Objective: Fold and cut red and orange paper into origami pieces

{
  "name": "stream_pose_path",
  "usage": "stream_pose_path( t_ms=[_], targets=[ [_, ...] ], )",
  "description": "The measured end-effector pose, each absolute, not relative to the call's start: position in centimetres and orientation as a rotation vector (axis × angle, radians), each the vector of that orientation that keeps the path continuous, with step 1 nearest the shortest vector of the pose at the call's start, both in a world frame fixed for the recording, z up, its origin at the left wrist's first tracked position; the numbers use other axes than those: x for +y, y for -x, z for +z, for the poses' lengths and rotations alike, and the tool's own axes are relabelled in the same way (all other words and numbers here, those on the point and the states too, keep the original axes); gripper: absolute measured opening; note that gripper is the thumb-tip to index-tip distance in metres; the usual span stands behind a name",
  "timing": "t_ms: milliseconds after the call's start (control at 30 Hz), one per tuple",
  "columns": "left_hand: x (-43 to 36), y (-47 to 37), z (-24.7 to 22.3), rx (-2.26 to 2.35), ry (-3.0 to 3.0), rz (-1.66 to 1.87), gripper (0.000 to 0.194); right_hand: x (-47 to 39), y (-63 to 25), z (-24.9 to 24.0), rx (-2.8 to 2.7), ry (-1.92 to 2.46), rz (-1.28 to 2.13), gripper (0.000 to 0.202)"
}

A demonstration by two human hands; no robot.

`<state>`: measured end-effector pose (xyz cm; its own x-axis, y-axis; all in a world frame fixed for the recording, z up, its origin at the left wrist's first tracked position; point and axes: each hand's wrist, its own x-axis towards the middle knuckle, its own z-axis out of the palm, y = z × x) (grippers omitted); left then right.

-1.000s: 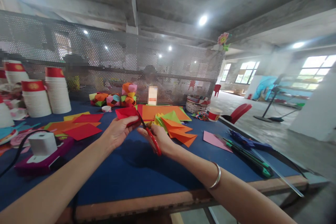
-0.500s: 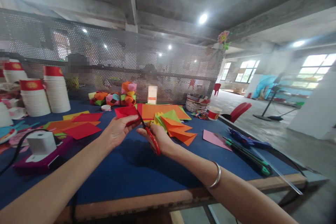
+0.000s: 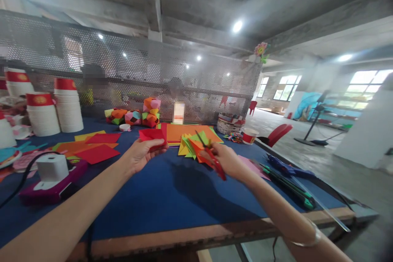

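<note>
A small piece of red paper (image 3: pixel 152 135) is pinched between the thumb and fingers of my left hand (image 3: pixel 141 154), raised over the blue tabletop. My right hand (image 3: pixel 225 157) grips red-handled scissors (image 3: pixel 216 163), whose dark blades point up and to the left. Below and behind the scissors lie folded yellow, green and orange papers (image 3: pixel 188 146). A stack of orange sheets (image 3: pixel 178 133) lies farther back, just beyond my left hand.
Paper cups (image 3: pixel 43 114) stand stacked at the left, near loose coloured sheets (image 3: pixel 97 153) and a purple power strip (image 3: pixel 53 186). Paper balls (image 3: pixel 151 111) sit at the back. A woven basket (image 3: pixel 230 123), glue gun (image 3: pixel 285 166) and green cutter (image 3: pixel 288 184) are at the right.
My right hand has moved right with the scissors, away from the red paper, and is now over the folded papers. My left hand has shifted slightly right with the red paper.
</note>
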<state>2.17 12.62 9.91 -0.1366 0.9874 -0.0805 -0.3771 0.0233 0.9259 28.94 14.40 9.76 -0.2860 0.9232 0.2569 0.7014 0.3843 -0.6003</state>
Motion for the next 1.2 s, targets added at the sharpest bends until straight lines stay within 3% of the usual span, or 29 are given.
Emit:
stream_pose_path(
  t_ms=[100,267,367,467,533,633,767,933,1200],
  targets=[
    [12.5,-2.3,9.7,1.045,-0.849,1.389,0.013,13.6,-35.5,9.7,-2.096,1.722,0.239,0.017],
    [12.7,-2.4,9.0,1.035,-0.909,1.346,0.014,12.3,-42.4,7.5,-2.107,2.192,-0.273,0.025],
    [13.0,-2.3,8.5,1.046,-0.964,1.292,0.011,11.3,-42.6,7.0,-2.119,2.254,-0.348,0.03],
    [13.1,-2.3,8.1,1.059,-1.033,1.234,0.011,10.3,-39.9,8.0,-2.123,2.048,-0.501,0.033],
    [13.1,-2.3,7.9,1.066,-1.074,1.206,0.012,10.2,-36.9,9.1,-2.151,1.754,-0.37,0.036],
    [13.0,-2.3,7.8,1.071,-1.122,1.171,0.016,11.5,-31.3,10.4,-2.214,1.288,0.08,0.035],
    [13.3,-2.0,7.5,1.081,-1.168,1.171,0.021,15.0,-24.0,10.4,-2.101,0.983,0.681,0.029],
    [13.8,-1.5,6.9,1.105,-1.213,1.187,0.021,18.1,-19.5,8.5,-2.04,0.87,0.865,0.02],
    [13.7,-2.1,6.7,1.094,-1.248,1.125,0.029,19.0,-20.3,6.2,-1.933,0.828,0.874,0.016]
  ],
)
